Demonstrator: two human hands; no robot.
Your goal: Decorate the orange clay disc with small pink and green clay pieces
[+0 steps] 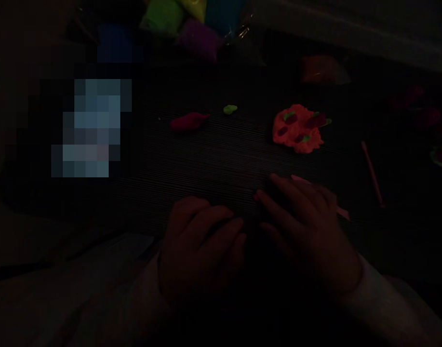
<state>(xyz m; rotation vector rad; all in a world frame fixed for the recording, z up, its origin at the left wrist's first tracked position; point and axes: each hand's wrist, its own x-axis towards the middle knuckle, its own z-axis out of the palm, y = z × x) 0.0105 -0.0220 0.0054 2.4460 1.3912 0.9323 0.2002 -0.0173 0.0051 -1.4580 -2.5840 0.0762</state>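
The scene is very dark. My left hand (202, 241) rests at the table's near side, its fingers curled inward; anything inside them is hidden. To its right, my right hand (303, 221) lies low over the table with fingers stretched and spread. One fingertip touches a small pinkish-red bit of clay (256, 196). Beneath this hand a flat pink strip, perhaps a modelling tool (343, 212), sticks out on both sides. Beyond it sits a flattened orange-red clay piece (296, 132) with dark red and green bits on top. Farther left are a magenta clay lump (188, 122) and a small green clay piece (230, 109).
A thin pink stick-like tool (372, 173) lies at the right. Several colourful clay packets, among them a green packet (163, 18) and a purple packet (199, 38), lie at the back. An orange packet (322, 69) is farther right. A blurred-out bright patch (94, 127) covers the left.
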